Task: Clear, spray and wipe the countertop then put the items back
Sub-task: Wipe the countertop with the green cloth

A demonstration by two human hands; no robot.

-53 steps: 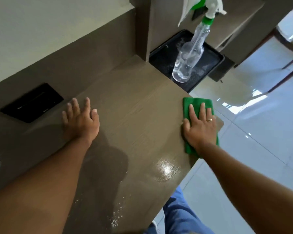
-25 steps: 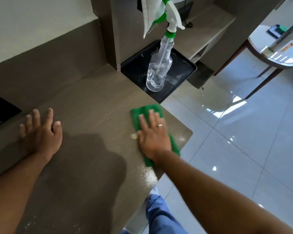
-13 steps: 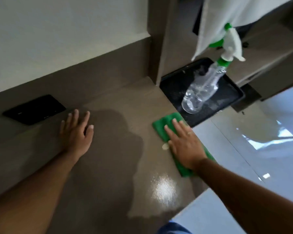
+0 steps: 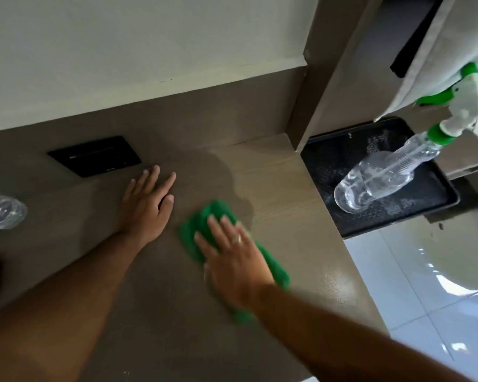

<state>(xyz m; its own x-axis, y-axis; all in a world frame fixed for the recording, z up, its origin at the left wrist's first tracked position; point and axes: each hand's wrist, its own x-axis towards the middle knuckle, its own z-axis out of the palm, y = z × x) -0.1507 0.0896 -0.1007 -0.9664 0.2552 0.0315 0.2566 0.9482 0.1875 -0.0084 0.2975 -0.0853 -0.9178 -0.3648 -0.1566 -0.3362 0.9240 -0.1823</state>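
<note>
On a brown wood-grain countertop (image 4: 282,172), a person is wiping with a green cloth (image 4: 273,271), the right hand (image 4: 232,260) lying flat on it, fingers spread, cloth showing beyond the fingertips and beside the palm. Just left of it, the left hand (image 4: 146,205) is pressing open-palmed on the bare surface, holding nothing. A clear spray bottle (image 4: 381,177) is standing well apart on a black tray (image 4: 329,161). Wiping appears to be in hand; next, seemingly, sweeping the unwiped stretches, then returning the items.
</note>
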